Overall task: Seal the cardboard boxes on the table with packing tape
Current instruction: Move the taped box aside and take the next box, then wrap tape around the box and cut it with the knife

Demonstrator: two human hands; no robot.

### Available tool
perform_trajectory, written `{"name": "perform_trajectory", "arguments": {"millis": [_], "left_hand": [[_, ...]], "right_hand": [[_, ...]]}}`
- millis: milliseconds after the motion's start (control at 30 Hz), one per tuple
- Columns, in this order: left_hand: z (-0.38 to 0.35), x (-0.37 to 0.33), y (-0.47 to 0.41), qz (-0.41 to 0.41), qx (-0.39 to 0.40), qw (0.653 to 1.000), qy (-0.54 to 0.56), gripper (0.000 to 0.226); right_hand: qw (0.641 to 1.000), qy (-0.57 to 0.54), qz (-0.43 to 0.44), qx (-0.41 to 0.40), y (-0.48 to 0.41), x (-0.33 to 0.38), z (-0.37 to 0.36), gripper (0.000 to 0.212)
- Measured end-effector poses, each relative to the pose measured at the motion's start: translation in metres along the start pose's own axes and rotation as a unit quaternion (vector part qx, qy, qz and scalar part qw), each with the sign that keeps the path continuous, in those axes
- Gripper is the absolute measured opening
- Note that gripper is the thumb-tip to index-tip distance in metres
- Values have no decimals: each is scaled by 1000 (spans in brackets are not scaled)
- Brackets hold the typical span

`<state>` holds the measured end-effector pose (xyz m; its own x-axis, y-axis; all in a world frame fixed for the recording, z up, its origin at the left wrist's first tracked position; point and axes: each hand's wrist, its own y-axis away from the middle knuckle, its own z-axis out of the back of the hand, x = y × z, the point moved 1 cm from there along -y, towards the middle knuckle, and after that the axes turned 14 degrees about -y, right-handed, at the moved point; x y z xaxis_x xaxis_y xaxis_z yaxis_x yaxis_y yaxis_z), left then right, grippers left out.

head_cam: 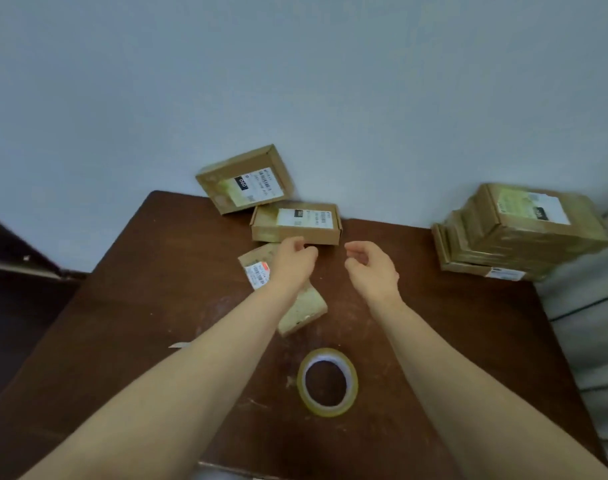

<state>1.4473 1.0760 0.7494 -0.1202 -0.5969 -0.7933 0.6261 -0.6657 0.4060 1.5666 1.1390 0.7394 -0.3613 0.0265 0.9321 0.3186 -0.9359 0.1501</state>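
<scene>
While fingers are loosely curled, right hand is empty, left hand at front edge of middle box, grip unclear | tape roll lies unheld on table, nearer me | right-side stack looks taped, three loose boxes probably left

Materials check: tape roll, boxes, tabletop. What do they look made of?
Tape roll: yellowish translucent glossy film, so plastic; white inner core, probably card. Middle box and stack at right: matte brown cardboard, folded edges visible, white paper labels, glossy greenish patches likely tape. Table: dark brown, low sheen, pale scuffs; wood or laminate, cannot tell.
</scene>
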Motion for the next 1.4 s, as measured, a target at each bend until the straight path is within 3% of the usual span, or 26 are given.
{"name": "perform_trajectory", "arguments": {"millis": [100,167,267,400,500,600,767,900,1033,1200,1300,1400], "left_hand": [[25,25,-5,19,-11,1000,-6,17],[41,40,-10,43,-43,998,8,29],[68,60,-10,84,-78,993,16,15],[95,84,-16,119,-119,986,1,41],[108,100,-19,139,-124,982,1,42],[115,112,-27,147,-106,983,3,42],[131,126,-53,127,-52,991,7,42],[156,143,-71,126,17,991,32,45],[182,158,-74,121,106,983,88,73],[205,169,-82,102,181,964,164,25],[216,174,-83,92,161,958,221,9],[229,177,-82,100,119,959,237,8]], "right_hand": [[998,-41,-24,34,-1,-7,-28,25],[997,-62,-26,47,-7,-9,-43,22],[994,-12,-40,99,-19,-14,-69,31],[975,143,-66,160,-18,-30,-101,80],[935,277,-106,192,-7,-42,-115,132],[906,338,-136,213,-1,-55,-125,153],[901,372,-155,160,1,-56,-140,148],[928,302,-189,112,17,-39,-166,140],[947,227,-200,107,43,-21,-203,141],[964,213,-119,100,65,7,-243,142],[966,201,-97,130,68,18,-252,143],[983,45,-127,127,65,24,-245,127]]}}
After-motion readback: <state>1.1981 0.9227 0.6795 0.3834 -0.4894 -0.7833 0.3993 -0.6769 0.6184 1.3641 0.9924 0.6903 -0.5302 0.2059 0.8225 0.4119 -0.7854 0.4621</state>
